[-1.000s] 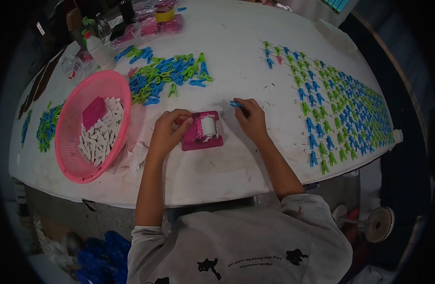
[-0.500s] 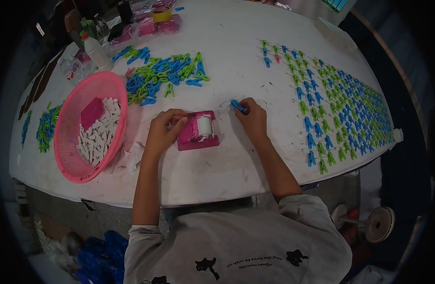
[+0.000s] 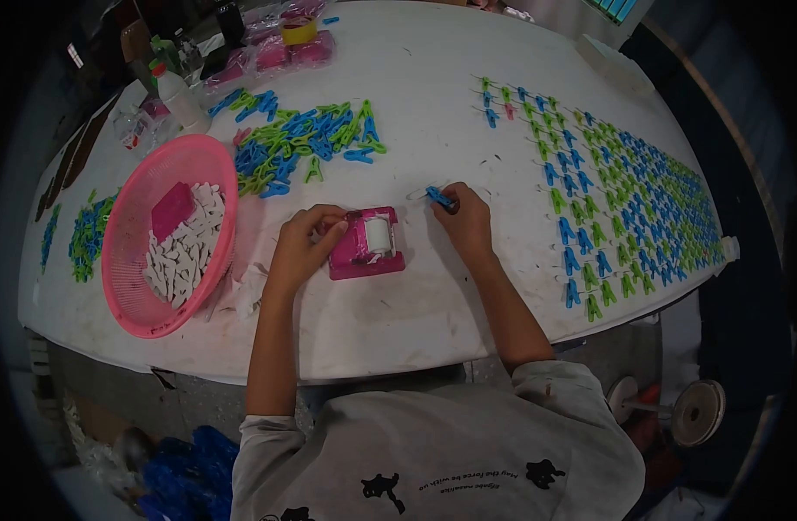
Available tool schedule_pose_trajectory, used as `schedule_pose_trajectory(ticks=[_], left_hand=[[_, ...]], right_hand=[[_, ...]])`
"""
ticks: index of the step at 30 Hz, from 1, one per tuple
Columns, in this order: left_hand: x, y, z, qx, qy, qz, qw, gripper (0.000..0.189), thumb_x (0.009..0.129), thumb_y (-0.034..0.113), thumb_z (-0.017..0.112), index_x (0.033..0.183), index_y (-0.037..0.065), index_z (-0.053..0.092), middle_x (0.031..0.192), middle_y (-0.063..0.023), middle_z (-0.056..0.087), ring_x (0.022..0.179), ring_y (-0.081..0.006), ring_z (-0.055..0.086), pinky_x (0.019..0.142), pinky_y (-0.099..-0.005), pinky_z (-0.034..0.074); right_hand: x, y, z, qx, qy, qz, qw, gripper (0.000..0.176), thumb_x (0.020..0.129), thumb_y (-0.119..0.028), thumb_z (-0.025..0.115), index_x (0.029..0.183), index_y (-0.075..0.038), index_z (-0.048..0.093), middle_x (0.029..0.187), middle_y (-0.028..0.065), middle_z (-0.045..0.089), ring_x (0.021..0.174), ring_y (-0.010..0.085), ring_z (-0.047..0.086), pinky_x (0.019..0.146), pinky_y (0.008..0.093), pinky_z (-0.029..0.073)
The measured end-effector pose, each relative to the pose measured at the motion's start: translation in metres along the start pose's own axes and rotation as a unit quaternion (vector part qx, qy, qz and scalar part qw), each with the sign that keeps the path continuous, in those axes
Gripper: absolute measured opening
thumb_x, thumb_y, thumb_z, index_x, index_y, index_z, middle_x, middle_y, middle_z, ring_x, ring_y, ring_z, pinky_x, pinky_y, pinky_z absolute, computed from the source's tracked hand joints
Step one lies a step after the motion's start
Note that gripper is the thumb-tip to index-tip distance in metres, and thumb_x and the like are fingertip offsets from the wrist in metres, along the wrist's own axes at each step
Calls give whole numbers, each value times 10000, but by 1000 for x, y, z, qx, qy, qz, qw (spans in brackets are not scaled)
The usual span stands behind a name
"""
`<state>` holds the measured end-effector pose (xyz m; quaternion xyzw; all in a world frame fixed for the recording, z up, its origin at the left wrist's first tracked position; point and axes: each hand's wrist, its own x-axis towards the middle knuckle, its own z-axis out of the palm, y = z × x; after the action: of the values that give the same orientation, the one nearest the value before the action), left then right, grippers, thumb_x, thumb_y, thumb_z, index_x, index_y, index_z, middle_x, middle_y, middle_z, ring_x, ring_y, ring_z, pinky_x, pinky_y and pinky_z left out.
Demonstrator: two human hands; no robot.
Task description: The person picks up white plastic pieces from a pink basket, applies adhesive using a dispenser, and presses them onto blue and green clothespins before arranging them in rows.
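My right hand (image 3: 464, 219) is closed on a blue clip (image 3: 439, 198), which has a thin pale loop sticking out to its left. My left hand (image 3: 310, 241) rests at the upper left edge of a pink box (image 3: 366, 267), its thumb and fingers pressed together there; whether something small is between them is hidden. A white roll (image 3: 378, 235) sits inside the box. Behind the box lies a heap of green and blue clips (image 3: 307, 139).
A pink basket (image 3: 227, 234) with white pieces stands left, more clips (image 3: 90, 234) beyond it. Rows of blue and green clips (image 3: 629, 200) cover the right side. A white bottle (image 3: 183, 102) and yellow tape (image 3: 299, 33) are at the back left.
The whole view has shifted slightly. My right hand still grips the blue clip, whose pale loop now shows more rounded; my left hand stays at the box.
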<state>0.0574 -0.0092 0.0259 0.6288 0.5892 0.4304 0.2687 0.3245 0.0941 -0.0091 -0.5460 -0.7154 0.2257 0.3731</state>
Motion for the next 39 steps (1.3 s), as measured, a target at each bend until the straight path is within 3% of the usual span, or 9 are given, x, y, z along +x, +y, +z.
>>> schedule_pose_trajectory(ticks=[5,8,11,13,23,32,34,39], left_hand=[[0,0,-1,2,-6,1,1000,193,903,119,685,1085,57,691,887,-5,702,785,-69,563,695,-233,419],[0,3,0,-4,7,-11,1000,219,864,125,721,1067,48,694,833,-54,709,725,-144,557,700,-291,477],[0,2,-1,-1,4,-8,1000,226,863,129,722,1072,48,692,839,-56,709,720,-144,560,694,-290,477],[-1,2,-2,3,-14,-11,1000,200,903,120,679,1093,60,689,894,3,709,771,-64,548,688,-232,415],[-1,2,-2,-8,-11,-12,1000,207,893,104,690,1093,47,687,907,-11,721,760,-71,550,678,-235,424],[-2,7,-3,20,-15,17,1000,217,882,112,702,1084,35,687,850,-43,696,741,-113,554,671,-266,445],[0,-1,2,-7,12,19,1000,215,877,147,707,1064,40,695,841,-89,703,693,-175,579,668,-305,478],[3,-18,12,-30,54,56,996,169,881,123,705,1025,34,702,758,-84,648,647,-169,558,618,-300,458]], right_hand=[[-2,-1,1,-45,23,-26,998,279,791,-173,782,954,2,639,878,152,658,766,288,655,721,393,528],[-1,-1,0,-51,20,-14,998,270,798,-198,777,918,6,646,845,150,645,745,293,639,704,403,518],[-1,-2,-1,-53,22,-14,998,254,798,-198,776,880,7,650,822,150,635,737,297,630,688,407,510],[0,-2,-1,-48,25,-12,998,248,796,-196,776,866,7,652,816,152,632,736,299,627,685,409,508],[-2,-10,-5,-92,12,-6,996,209,759,-159,752,806,11,639,789,159,615,727,325,618,673,422,502],[-1,-3,2,-90,52,-5,995,209,745,-159,759,801,12,654,778,148,614,682,313,610,646,403,499],[-3,-3,5,-93,68,-15,993,208,745,-158,761,802,12,655,777,148,613,680,309,608,643,398,499],[-3,1,9,-108,90,-31,990,210,745,-155,765,812,15,661,777,148,609,677,301,607,639,385,498]])
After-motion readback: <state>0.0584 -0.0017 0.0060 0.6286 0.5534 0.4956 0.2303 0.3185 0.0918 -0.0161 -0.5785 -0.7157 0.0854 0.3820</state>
